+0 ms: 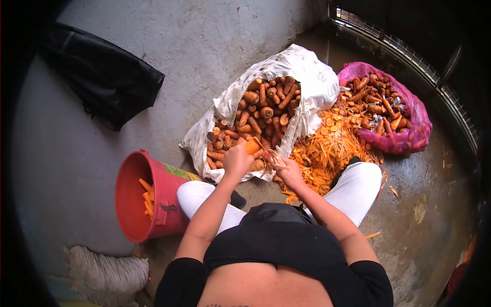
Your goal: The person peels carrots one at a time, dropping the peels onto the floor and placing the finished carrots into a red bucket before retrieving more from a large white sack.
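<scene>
My left hand (239, 159) is closed around a carrot (252, 146) whose exposed surface is bright orange. Close beside it, my right hand (287, 172) grips a thin peeling tool (264, 150) that meets the carrot; whether it is a knife or a peeler is too small to tell. Both hands are above the near edge of an open white sack (307, 66) full of unpeeled carrots (266, 110). Under and beyond my right hand lies a heap of orange carrot peelings (327, 153) on the floor.
A red bucket (171, 199) with several peeled carrots (147, 197) stands tilted at my left. A pink mesh sack (417, 117) holds carrot ends and scraps at the right. Black sheeting (102, 71) hangs at upper left, and a whitish sack (107, 271) is at lower left.
</scene>
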A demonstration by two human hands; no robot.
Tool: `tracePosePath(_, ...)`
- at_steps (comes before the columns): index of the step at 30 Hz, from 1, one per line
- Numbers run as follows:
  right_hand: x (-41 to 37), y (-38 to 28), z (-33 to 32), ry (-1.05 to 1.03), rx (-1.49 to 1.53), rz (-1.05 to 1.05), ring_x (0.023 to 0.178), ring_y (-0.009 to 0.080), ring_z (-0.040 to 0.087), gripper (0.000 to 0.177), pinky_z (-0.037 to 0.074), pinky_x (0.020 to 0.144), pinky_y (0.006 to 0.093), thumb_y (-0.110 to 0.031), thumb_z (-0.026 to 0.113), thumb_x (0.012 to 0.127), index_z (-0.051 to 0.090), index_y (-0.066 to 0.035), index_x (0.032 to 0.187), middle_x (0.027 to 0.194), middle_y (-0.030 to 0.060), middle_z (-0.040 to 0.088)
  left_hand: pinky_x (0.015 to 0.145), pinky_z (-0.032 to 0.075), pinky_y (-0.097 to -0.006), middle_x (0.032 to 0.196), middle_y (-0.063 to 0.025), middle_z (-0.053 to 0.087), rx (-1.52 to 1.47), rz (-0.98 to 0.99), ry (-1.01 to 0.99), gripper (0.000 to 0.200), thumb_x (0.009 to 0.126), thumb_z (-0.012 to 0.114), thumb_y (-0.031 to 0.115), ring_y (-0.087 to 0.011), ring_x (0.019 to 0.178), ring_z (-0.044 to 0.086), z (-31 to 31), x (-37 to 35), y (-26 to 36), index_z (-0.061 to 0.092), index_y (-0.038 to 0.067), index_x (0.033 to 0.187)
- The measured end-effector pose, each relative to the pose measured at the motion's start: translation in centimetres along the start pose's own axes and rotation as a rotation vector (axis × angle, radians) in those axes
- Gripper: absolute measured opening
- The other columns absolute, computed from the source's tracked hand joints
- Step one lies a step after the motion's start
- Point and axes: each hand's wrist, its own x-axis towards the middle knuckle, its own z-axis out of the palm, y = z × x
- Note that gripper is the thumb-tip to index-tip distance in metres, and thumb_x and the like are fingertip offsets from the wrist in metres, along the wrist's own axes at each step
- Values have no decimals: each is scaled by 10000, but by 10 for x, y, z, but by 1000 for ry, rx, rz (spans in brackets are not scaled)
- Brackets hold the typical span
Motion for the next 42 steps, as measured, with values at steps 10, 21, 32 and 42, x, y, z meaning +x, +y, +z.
tracePosePath(10,-3,-3,-7,3,-166,-30,690,330,633,387,469,608,409,-477,532,847,677,-135,955,717,151,644,703,506,-455,799,-197,662,-201,-6,-178,259,679,661,210,-366,786,645,-5,3,-7,653,54,886)
tracePosePath(21,0,-1,-4,7,-116,-55,702,338,633,413,475,616,417,-495,511,848,675,-135,968,734,164,645,697,510,-468,789,-220,655,-13,46,-95,237,689,624,172,-388,768,644,-9,3,-4,642,50,892)
tracePosePath(32,-1,-11,-12,-39,-199,20,696,323,635,416,471,620,408,-499,525,848,676,-139,993,735,153,647,672,503,-473,754,-211,650,7,45,-32,231,686,648,190,-387,740,641,-8,-4,4,625,50,869)
tracePosePath(42,-10,-23,-22,-26,-239,22,754,336,639,387,474,653,431,-499,554,835,685,-175,1001,778,141,665,670,492,-423,757,-205,650,-382,4,-317,284,654,663,232,-351,754,644,-6,5,-9,656,39,862)
